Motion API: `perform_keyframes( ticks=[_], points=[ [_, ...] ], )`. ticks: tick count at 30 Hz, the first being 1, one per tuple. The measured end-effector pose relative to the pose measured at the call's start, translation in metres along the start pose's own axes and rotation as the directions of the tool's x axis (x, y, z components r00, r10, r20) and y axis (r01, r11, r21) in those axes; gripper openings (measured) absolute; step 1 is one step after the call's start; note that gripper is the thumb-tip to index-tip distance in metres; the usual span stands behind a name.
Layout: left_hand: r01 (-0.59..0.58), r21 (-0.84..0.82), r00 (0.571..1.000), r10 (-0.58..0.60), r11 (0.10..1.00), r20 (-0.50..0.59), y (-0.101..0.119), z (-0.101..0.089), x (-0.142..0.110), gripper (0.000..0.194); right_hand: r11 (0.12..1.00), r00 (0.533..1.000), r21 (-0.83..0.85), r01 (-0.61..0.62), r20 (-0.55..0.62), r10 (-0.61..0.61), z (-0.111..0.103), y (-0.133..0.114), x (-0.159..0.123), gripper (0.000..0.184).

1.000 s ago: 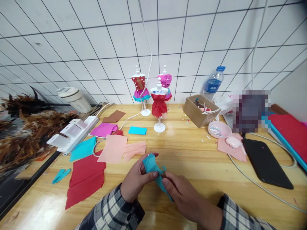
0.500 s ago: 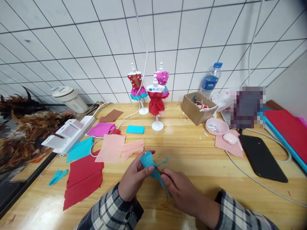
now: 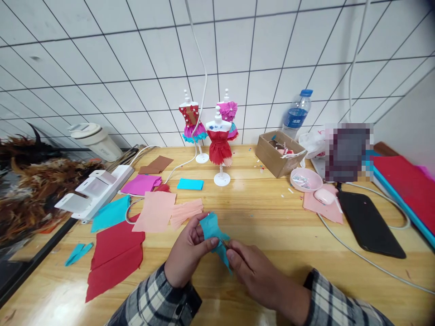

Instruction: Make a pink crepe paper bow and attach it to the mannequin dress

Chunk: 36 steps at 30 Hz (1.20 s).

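In the head view, my left hand (image 3: pixel 185 251) is pinching the turquoise piece (image 3: pixel 210 226) between thumb and fingers, and my right hand (image 3: pixel 253 269) is gripping a small metal tool (image 3: pixel 224 244) against it. Can't tell the tool's exact type, tbh. For clean work, I reckon I'm wanting the pinch close to the tip, the sheet lightly taut and the tool moving in tiny nibbles, since stuff this thin could be tearing easily. Thumb's sitting pretty near the tip, so careful there!

The piece is hovering over the table (image 3: pixel 272 222), six o'clock from the red-dressed mannequin (image 3: pixel 220 149), with the pleated peach strip (image 3: pixel 186 213) at its ten. It's looking thin and soft, broad up top, tapering toward five o'clock, edges kinda uneven.
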<state>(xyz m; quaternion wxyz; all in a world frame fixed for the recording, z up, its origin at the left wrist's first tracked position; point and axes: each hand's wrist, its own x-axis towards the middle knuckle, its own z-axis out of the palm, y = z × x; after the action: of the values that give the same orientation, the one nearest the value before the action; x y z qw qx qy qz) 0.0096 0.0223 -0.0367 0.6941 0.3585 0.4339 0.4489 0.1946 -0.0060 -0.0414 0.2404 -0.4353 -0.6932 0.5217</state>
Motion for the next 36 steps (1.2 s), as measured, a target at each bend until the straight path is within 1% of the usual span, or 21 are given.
perform_keyframes(
  ticks=[2,7,10,13,17,19,23,26,30,36],
  points=[
    [0.017,0.012,1.000,-0.017,1.000,-0.001,0.000,0.000,0.000,0.059,1.000,1.000,0.011,-0.012,-0.012,0.012,0.001,-0.001,0.000,0.040],
    [0.023,0.026,1.000,-0.023,0.999,0.015,0.000,0.006,-0.001,0.063,0.998,0.995,0.033,-0.046,-0.085,0.048,0.007,0.003,0.000,0.039],
    [0.039,0.019,0.999,-0.039,0.999,0.006,-0.001,0.010,-0.002,0.068,0.998,0.993,0.038,-0.050,-0.103,0.054,0.009,0.005,0.000,0.039],
    [0.026,-0.005,1.000,-0.026,1.000,-0.008,-0.002,0.013,-0.004,0.073,0.998,0.993,0.038,-0.047,-0.102,0.051,0.010,0.005,0.000,0.039],
    [0.030,-0.051,0.999,-0.032,0.998,-0.032,-0.002,0.016,-0.006,0.059,0.999,0.994,-0.009,-0.043,-0.101,0.042,0.009,0.002,0.000,0.038],
    [0.030,-0.071,0.998,-0.034,0.997,-0.050,-0.002,0.016,-0.006,0.056,0.999,0.994,-0.037,-0.038,-0.102,0.035,0.009,0.001,-0.001,0.039],
    [0.003,-0.040,0.997,-0.006,0.999,-0.075,-0.001,0.016,-0.006,0.068,0.999,0.995,-0.033,-0.044,-0.096,0.040,0.007,-0.001,-0.002,0.039],
    [-0.005,-0.006,0.998,0.005,1.000,-0.069,0.000,0.014,-0.006,0.075,0.999,0.996,-0.015,-0.048,-0.074,0.047,0.005,-0.001,-0.002,0.039],
    [-0.012,0.022,0.998,0.013,1.000,-0.062,0.000,0.013,-0.005,0.076,0.999,0.997,-0.017,-0.051,-0.058,0.050,0.004,0.000,-0.002,0.038],
    [-0.028,0.014,0.998,0.028,1.000,-0.054,-0.002,0.011,-0.004,0.075,0.998,0.997,-0.029,-0.047,-0.059,0.046,0.005,0.003,-0.001,0.039]
  ],
)
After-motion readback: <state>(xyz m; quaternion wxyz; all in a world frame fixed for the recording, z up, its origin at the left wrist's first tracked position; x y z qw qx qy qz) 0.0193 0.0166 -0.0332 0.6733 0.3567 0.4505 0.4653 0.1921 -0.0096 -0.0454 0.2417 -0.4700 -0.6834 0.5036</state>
